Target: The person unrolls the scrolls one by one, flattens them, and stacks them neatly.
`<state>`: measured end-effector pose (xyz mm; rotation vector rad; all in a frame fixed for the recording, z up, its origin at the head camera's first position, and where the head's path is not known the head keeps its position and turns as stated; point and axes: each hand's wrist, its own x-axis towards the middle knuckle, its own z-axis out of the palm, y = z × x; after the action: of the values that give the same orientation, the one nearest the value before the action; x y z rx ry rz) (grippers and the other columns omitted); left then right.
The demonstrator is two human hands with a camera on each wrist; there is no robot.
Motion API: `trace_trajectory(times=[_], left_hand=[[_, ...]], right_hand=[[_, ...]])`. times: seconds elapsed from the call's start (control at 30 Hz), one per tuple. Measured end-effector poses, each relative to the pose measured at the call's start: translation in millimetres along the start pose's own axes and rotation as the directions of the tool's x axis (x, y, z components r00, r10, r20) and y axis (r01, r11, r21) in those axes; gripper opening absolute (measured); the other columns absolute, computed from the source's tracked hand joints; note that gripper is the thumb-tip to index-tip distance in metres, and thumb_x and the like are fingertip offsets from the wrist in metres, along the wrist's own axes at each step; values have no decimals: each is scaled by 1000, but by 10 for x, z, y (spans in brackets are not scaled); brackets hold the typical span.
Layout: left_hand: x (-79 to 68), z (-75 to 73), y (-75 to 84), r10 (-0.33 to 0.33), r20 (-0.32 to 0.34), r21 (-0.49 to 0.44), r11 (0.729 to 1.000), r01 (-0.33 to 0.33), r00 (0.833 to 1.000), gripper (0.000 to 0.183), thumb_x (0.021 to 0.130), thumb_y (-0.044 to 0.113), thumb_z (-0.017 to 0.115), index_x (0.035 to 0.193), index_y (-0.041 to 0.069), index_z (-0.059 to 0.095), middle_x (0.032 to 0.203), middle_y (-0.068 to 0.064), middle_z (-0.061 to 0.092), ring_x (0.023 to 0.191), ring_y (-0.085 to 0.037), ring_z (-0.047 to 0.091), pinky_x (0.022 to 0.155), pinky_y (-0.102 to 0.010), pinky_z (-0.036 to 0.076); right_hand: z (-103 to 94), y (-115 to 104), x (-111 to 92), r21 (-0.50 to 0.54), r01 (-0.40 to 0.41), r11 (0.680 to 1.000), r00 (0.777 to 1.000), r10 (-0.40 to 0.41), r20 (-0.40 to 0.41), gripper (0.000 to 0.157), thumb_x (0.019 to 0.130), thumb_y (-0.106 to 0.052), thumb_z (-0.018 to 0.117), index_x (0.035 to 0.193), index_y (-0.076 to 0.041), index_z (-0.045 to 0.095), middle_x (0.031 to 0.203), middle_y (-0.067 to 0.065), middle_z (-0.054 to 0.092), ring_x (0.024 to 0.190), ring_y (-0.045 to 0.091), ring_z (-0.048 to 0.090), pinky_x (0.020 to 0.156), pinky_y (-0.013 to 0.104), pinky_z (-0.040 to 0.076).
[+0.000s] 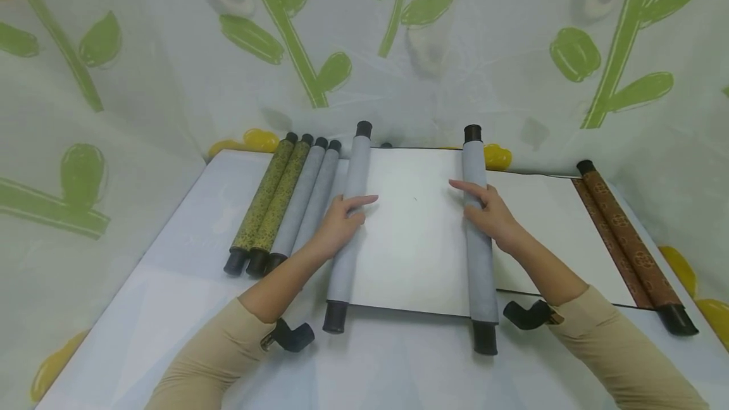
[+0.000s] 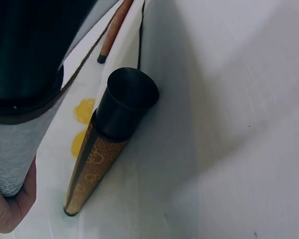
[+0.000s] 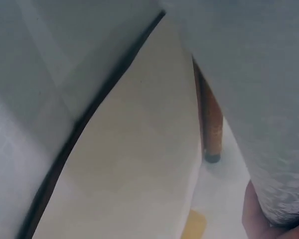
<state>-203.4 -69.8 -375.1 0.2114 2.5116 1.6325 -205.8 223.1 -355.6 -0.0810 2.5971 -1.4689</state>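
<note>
A scroll with grey rollers is spread partly unrolled in the head view, its white paper [image 1: 416, 233] between a left roller [image 1: 344, 258] and a right roller [image 1: 479, 271], both with black end caps. My left hand [image 1: 342, 223] grips the left roller around mid-length, index finger stretched over the paper. On the right roller my right hand [image 1: 492, 215] has its hold, index finger pointing inward. Fingers [image 2: 25, 204] curl around the grey roller in the left wrist view. In the right wrist view, fingers [image 3: 254, 214] wrap the roller's far part.
A second opened scroll, with white paper [image 1: 547, 233] and a brown patterned roller [image 1: 632, 239], lies partly beneath the grey one. Its other brown roller [image 2: 97, 154] shows in the left wrist view. Rolled yellow-green scrolls [image 1: 264, 192] and grey scrolls [image 1: 302, 201] lie at left on the table [image 1: 188, 283].
</note>
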Motion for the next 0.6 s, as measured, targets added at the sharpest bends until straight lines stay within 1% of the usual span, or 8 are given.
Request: trace_trajectory(times=[0.1, 0.17, 0.27, 0.33, 0.4, 0.47, 0.6], left_hand=[[-1, -3, -14, -5, 3, -10, 1000, 5, 1000, 45, 90, 7, 43, 131, 15, 58, 130, -23, 39, 108, -29, 39, 85, -39, 35], [5, -1, -18, -10, 2, -10, 1000, 10, 1000, 46, 88, 6, 46, 132, 13, 57, 130, -24, 39, 110, -31, 39, 86, -41, 36], [16, 3, -31, -21, -7, 2, 1000, 21, 1000, 48, 86, 7, 57, 134, 13, 55, 134, -26, 38, 120, -35, 39, 94, -47, 38], [32, 8, -45, -29, -10, 14, 999, 29, 1000, 54, 83, 9, 66, 135, 16, 54, 137, -26, 36, 126, -37, 38, 99, -50, 36], [46, 13, -56, -34, -7, 26, 999, 35, 999, 59, 79, 11, 72, 135, 19, 54, 138, -25, 36, 127, -38, 37, 101, -52, 36], [59, 16, -60, -30, -5, 35, 999, 31, 1000, 62, 78, 9, 73, 135, 20, 54, 137, -25, 36, 125, -38, 39, 100, -52, 38], [70, 3, -51, -26, -12, 42, 999, 27, 1000, 61, 77, 2, 66, 134, 21, 56, 137, -25, 36, 123, -38, 40, 97, -52, 40]], right_hand=[[-15, 7, -4, -13, -7, 1000, 1000, 8, 8, 57, 89, -3, 40, 145, -15, 39, 143, 30, 18, 123, 43, 24, 92, 57, 30], [-16, 25, -3, -22, -11, 1000, 1000, 11, -1, 58, 89, -3, 42, 145, -15, 40, 140, 30, 22, 122, 43, 26, 92, 58, 31], [2, 46, -1, -42, -27, 999, 999, 26, -22, 60, 88, -6, 54, 145, -16, 40, 138, 30, 25, 121, 44, 28, 92, 61, 34], [15, 55, 0, -64, -43, 997, 999, 41, -35, 65, 85, -10, 64, 145, -17, 40, 139, 30, 26, 122, 45, 30, 92, 64, 36], [21, 57, 0, -82, -54, 995, 998, 51, -39, 71, 82, -14, 72, 145, -18, 40, 142, 31, 24, 123, 47, 30, 93, 66, 35], [20, 49, 0, -95, -57, 994, 998, 54, -38, 74, 80, -15, 75, 145, -18, 39, 142, 31, 23, 125, 48, 30, 95, 67, 34], [1, 29, 7, -83, -57, 995, 998, 55, -35, 73, 80, -9, 73, 145, -17, 40, 143, 31, 22, 127, 48, 27, 96, 68, 32]])
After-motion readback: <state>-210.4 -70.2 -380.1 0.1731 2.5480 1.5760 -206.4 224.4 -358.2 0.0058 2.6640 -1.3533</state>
